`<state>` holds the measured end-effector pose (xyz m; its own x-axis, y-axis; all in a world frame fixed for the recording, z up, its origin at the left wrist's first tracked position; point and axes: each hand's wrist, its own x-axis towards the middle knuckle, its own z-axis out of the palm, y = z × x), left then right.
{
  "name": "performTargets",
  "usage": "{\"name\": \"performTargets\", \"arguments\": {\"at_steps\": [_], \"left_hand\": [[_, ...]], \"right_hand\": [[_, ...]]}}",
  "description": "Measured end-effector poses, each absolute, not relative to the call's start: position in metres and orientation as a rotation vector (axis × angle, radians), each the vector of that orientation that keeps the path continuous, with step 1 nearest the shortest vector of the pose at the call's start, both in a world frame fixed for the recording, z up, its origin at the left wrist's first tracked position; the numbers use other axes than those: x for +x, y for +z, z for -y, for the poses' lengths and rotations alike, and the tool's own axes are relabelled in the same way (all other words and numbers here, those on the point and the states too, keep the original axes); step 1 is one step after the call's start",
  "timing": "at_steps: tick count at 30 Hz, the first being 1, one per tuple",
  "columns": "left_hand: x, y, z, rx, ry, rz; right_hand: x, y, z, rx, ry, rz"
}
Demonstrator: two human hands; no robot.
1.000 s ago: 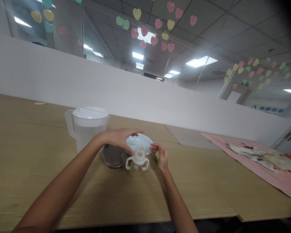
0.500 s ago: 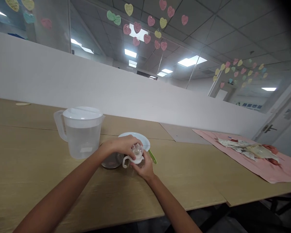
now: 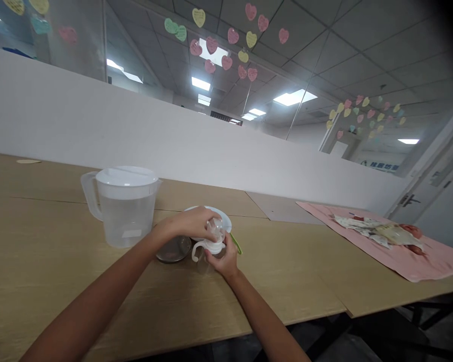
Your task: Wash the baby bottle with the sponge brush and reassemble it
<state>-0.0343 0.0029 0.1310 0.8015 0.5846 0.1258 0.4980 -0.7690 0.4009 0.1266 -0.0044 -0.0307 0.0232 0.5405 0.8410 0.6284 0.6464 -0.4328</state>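
A baby bottle with a white collar and a curved white side handle is upright between my hands, just above or on the table; I cannot tell which. My left hand reaches over from the left, its fingers closed round the clear domed cap at the top. Lower down, my right hand grips the bottle at the collar from the right. The bottle's clear body is partly hidden by the fingers. Behind my hands lies a white plate, with a green handle beside it.
Left of my hands stands a clear lidded pitcher holding water. A round grey dish sits partly under my left forearm. A pink cloth with a bundle of items covers the table's right end. A low white wall runs behind.
My left fingers have shifted on the clear cap, which sits slightly higher, and more of the white collar shows. The right hand keeps its grip. The view has turned slightly.
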Motion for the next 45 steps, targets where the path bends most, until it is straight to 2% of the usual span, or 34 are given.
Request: {"name": "performTargets", "arguments": {"at_steps": [4,7,15,23,36,41,45], "left_hand": [[-0.045,0.129,-0.020,2.605,0.680,-0.916],[-0.045,0.117,-0.036,2.733,0.788,-1.065],[-0.028,0.070,-0.064,2.888,0.279,-1.091],[-0.021,0.058,-0.075,2.752,0.140,-0.944],[-0.024,0.086,-0.054,2.683,-0.001,-0.975],[-0.028,0.114,-0.029,2.652,0.244,-0.972],[-0.028,0.126,-0.011,2.599,0.150,-0.845]], "right_hand": [[0.130,-0.035,0.000,-1.021,-0.146,1.613],[0.131,-0.035,-0.002,-1.018,-0.167,1.618],[0.131,-0.033,-0.001,-1.007,-0.206,1.655],[0.133,-0.031,-0.001,-0.964,-0.254,1.691],[0.132,-0.028,0.000,-0.992,-0.267,1.698],[0.131,-0.026,0.001,-1.003,-0.217,1.697],[0.130,-0.025,0.003,-1.038,-0.130,1.691]]}}
